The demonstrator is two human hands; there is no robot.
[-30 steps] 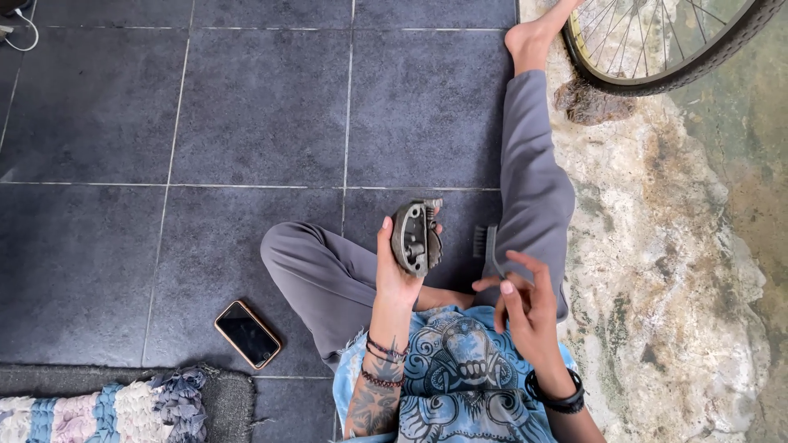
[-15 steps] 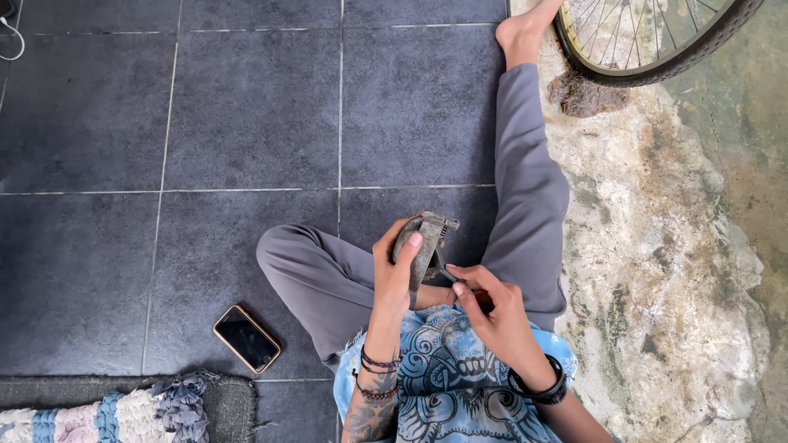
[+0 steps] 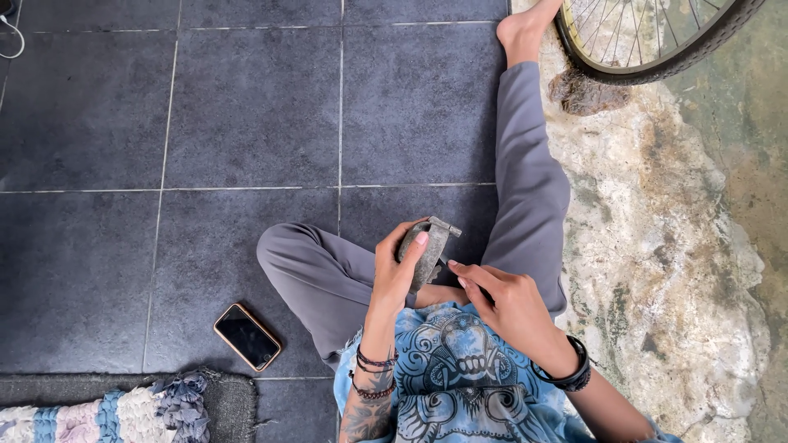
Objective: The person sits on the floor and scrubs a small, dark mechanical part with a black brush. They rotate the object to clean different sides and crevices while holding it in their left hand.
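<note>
I sit on a dark tiled floor with one leg bent and the other stretched out. My left hand (image 3: 396,269) grips a small grey metal part (image 3: 428,250), rounded and worn, held upright over my lap. My right hand (image 3: 507,305) is right beside it, fingers pinched together against the lower edge of the part; whatever it holds is too small and hidden to make out. Both wrists wear bands.
A phone (image 3: 247,336) lies on the tiles to my left. A woven rag rug (image 3: 107,410) sits at the lower left. A bicycle wheel (image 3: 657,41) stands at the top right by my foot, over rough stone ground (image 3: 673,246). A white cable (image 3: 10,37) lies at the top left.
My left hand has lowered and turned the metal part edge-on. My right hand came in from the right and now meets the part's lower edge.
</note>
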